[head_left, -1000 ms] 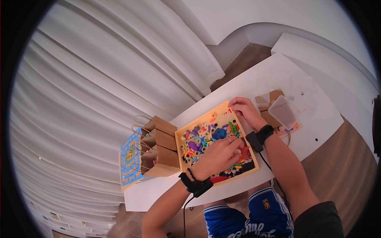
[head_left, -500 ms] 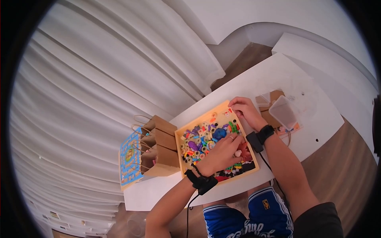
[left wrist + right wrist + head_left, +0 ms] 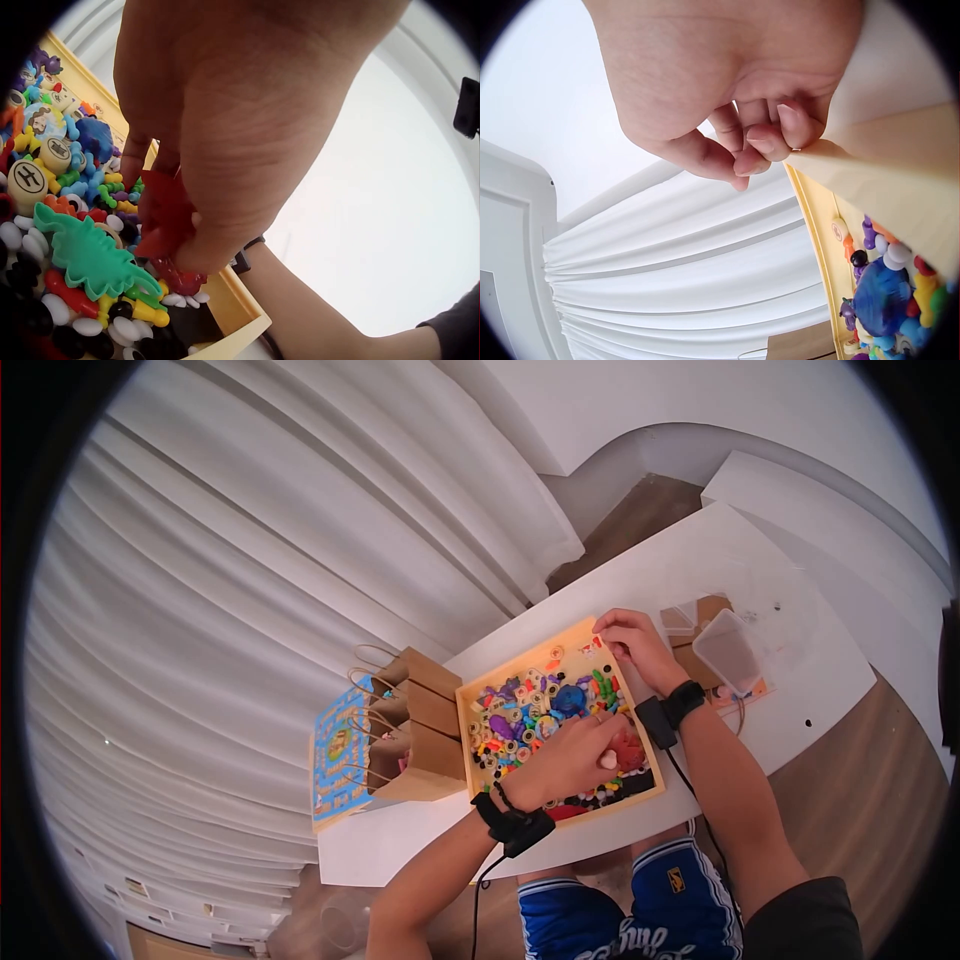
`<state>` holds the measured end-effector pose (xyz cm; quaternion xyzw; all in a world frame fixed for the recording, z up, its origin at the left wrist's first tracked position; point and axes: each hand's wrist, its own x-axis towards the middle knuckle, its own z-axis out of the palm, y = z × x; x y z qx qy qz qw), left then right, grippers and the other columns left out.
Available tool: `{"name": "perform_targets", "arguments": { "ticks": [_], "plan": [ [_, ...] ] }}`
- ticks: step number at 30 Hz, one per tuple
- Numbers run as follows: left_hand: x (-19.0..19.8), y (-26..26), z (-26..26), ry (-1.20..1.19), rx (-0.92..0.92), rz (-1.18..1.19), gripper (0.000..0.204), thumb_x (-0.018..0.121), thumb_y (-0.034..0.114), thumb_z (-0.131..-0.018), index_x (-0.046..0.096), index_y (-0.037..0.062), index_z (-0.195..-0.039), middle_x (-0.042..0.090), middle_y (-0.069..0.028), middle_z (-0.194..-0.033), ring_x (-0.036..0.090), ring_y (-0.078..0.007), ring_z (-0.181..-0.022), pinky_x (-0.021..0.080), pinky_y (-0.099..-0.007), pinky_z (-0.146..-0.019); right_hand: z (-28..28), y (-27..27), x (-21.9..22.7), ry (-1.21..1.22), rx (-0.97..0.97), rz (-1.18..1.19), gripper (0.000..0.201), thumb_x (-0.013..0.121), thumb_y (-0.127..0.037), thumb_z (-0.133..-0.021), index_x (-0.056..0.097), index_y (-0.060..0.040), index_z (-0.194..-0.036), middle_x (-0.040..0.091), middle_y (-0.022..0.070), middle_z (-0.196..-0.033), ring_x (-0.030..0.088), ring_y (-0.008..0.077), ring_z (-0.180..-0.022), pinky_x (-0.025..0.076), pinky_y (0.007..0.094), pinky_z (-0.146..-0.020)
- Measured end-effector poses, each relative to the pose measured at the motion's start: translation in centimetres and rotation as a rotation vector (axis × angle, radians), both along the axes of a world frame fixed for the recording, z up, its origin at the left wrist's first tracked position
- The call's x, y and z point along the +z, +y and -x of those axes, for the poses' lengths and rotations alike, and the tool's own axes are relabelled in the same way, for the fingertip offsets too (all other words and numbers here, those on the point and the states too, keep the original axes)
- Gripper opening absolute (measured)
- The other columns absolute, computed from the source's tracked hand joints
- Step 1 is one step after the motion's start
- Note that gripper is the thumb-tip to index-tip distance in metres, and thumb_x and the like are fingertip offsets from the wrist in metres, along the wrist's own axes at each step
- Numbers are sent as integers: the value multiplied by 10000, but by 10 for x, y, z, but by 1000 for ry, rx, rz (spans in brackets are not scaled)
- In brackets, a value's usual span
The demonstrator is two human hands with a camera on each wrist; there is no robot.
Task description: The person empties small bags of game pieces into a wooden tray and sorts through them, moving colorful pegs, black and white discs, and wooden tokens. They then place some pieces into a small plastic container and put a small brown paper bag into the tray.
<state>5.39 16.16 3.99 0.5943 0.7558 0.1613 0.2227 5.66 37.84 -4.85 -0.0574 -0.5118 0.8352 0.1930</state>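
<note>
My left hand (image 3: 572, 758) is over the wooden tray (image 3: 464, 725), its fingers curled round a red pointed piece (image 3: 166, 214). Just below that piece, a clear red lump (image 3: 180, 279) lies among the loose pieces. A green dinosaur-shaped piece (image 3: 94, 259) lies beside the hand in the left wrist view. At the tray's far right corner, my right hand (image 3: 645, 650) rests against the rim with loosely curled fingers; in the right wrist view nothing shows between its fingertips (image 3: 742, 169).
Brown paper bags (image 3: 432, 738) stand left of the tray, beside a blue patterned board (image 3: 338, 750). To the right lie a clear plastic container (image 3: 728, 650) and brown card (image 3: 690, 660). The tray holds several coloured pieces, including a blue one (image 3: 569, 701).
The head view has shifted slightly, so the table appears further right. My left hand has moved a little within the tray; my right hand keeps its place at the corner.
</note>
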Motion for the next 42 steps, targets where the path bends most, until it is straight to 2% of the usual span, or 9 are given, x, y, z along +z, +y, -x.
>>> {"name": "perform_targets", "arguments": {
  "ticks": [3,7,14,16,19,23,30,32,42],
  "plan": [
    [14,-9,3,-46,-52,-122,359,720,59,-792,597,50,-1128,638,-152,-960,631,-380,-961,508,-447,-848,0,0,0,-5,-6,-18,99,606,-64,-942,693,-18,-944,554,-26,-756,456,42,-652,347,212,-570],
    [56,-40,27,44,49,-215,343,730,35,-807,635,39,-1137,674,-138,-1030,681,-318,-959,538,-388,-824,-1,0,2,-1,-5,-7,97,606,-64,-943,692,-20,-941,557,-26,-757,456,40,-655,348,211,-573],
    [145,-123,99,361,543,-163,316,756,22,-811,641,19,-1105,694,-117,-978,684,-234,-861,545,-369,-795,-3,-1,4,0,-3,-25,93,603,-68,-947,681,-18,-939,546,-26,-754,431,36,-648,327,218,-567],
    [148,-152,135,447,486,-280,327,757,30,-793,636,16,-1097,687,-130,-956,678,-264,-844,548,-382,-784,-4,-2,6,0,-4,-24,93,602,-69,-947,680,-18,-939,545,-27,-753,426,35,-645,324,217,-566],
    [155,-177,165,628,445,-242,349,747,32,-779,629,16,-1107,681,-147,-943,669,-308,-830,555,-386,-772,-3,-3,4,4,-19,-44,104,584,-67,-952,680,-28,-949,518,-44,-747,431,27,-643,309,197,-553],
    [155,-182,174,573,517,-213,304,718,32,-779,607,-3,-1059,666,-196,-991,662,-405,-906,550,-464,-788,-3,-2,4,0,-17,-51,104,584,-66,-951,682,-30,-947,533,-40,-753,432,26,-642,311,194,-553],
    [156,-175,189,603,508,-231,274,679,56,-786,604,2,-1043,656,-187,-969,641,-422,-921,547,-467,-797,-4,-2,6,-11,-26,-52,108,585,-60,-949,687,-27,-958,550,-33,-765,442,30,-643,324,196,-559],
    [156,-176,193,777,445,-103,236,658,23,-793,601,-5,-1020,639,-182,-941,626,-397,-910,535,-448,-823,-4,-3,5,-17,-28,-44,106,586,-61,-949,687,-29,-959,550,-33,-765,442,30,-643,324,197,-558],
    [156,-181,209,722,433,-86,251,730,68,-783,591,0,-980,640,-178,-940,619,-409,-945,523,-462,-829,0,0,0,-18,-13,-36,96,596,-61,-942,688,-36,-951,551,-39,-759,447,24,-642,322,195,-553]
  ]
}}
